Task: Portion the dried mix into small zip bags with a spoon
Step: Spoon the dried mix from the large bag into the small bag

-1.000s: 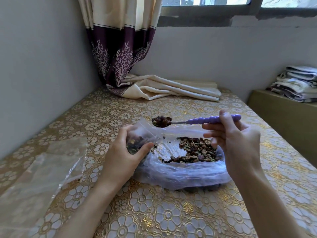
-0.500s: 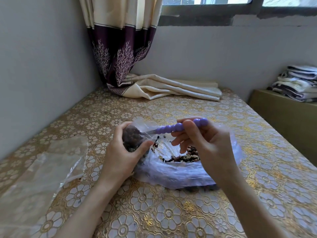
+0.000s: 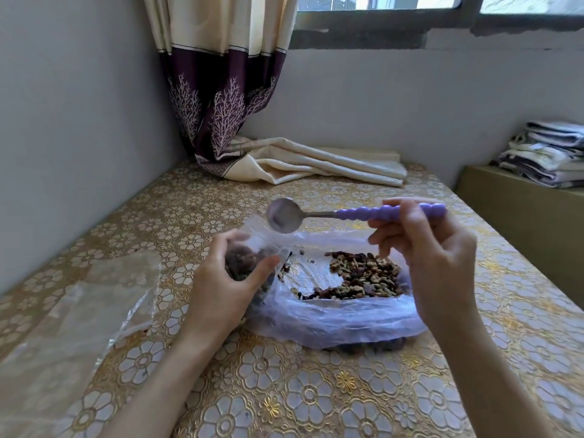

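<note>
My left hand (image 3: 221, 286) grips a small clear zip bag (image 3: 249, 248) partly filled with dark dried mix, held upright with its mouth open. My right hand (image 3: 423, 248) pinches the purple beaded handle of a metal spoon (image 3: 284, 215); the spoon's bowl is empty and tilted, hovering just above the small bag's mouth. Below both hands lies a large thin plastic bag (image 3: 335, 314), open, with a heap of dried mix (image 3: 363, 276) inside it.
Flat clear plastic bags (image 3: 72, 317) lie on the left of the gold floral tablecloth (image 3: 284, 390). A folded curtain end (image 3: 316, 165) rests at the back. Stacked cloths (image 3: 550, 153) sit on a box at the right.
The loaded spoon went into the small bag, emptied its mix there, and has now lifted back out and to the right, empty. My left hand kept holding the bag.
</note>
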A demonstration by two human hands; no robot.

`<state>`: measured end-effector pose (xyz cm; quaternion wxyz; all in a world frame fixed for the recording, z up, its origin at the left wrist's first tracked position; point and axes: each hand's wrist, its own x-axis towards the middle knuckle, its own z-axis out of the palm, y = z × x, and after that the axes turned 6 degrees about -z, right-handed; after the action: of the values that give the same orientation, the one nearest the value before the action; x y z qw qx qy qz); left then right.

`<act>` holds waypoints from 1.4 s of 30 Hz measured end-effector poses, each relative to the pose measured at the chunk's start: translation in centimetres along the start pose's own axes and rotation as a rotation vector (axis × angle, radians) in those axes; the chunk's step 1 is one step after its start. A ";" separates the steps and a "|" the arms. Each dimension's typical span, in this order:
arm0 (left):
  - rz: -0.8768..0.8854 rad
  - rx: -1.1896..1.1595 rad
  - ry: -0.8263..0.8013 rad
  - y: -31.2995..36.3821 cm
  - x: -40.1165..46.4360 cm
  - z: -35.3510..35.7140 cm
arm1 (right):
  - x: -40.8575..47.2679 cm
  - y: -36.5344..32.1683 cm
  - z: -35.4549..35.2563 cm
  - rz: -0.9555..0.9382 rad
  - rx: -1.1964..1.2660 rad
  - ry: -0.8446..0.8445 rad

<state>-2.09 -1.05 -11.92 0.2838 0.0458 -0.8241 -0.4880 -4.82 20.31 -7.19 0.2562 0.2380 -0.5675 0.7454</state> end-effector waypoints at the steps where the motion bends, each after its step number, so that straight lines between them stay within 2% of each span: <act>1: 0.006 0.007 0.001 0.1 0.0 0.0 | 0.2 0.2 -0.4 0.007 -0.008 0.064; 4: 0.011 0.017 0.001 0.2 -0.1 0.0 | 0.7 0.7 -1.8 0.047 -0.062 0.191; 6: 0.010 0.019 0.001 0.2 -0.1 0.0 | 1.0 1.2 -2.6 0.067 -0.153 0.201; 13: 0.016 0.052 0.015 0.2 -0.1 0.0 | 1.5 2.4 -4.0 0.192 -0.374 0.005; 19: 0.019 0.054 0.017 0.2 -0.1 0.0 | 2.0 2.4 -4.5 0.336 -0.334 0.030; 31: 0.015 0.061 0.015 0.0 -0.1 0.0 | 1.3 2.4 -3.4 0.493 -0.303 -0.076; 36: 0.025 0.056 0.009 0.0 -0.1 0.0 | 1.2 2.3 -3.4 0.486 -0.330 0.013; 42: 0.023 0.062 -0.011 0.0 0.0 0.0 | 1.2 2.2 -3.4 0.491 -0.242 0.117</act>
<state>-2.04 -1.07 -11.94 0.2832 0.0423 -0.8410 -0.4590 -7.41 23.26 -8.84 0.1269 0.0176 -0.6772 0.7246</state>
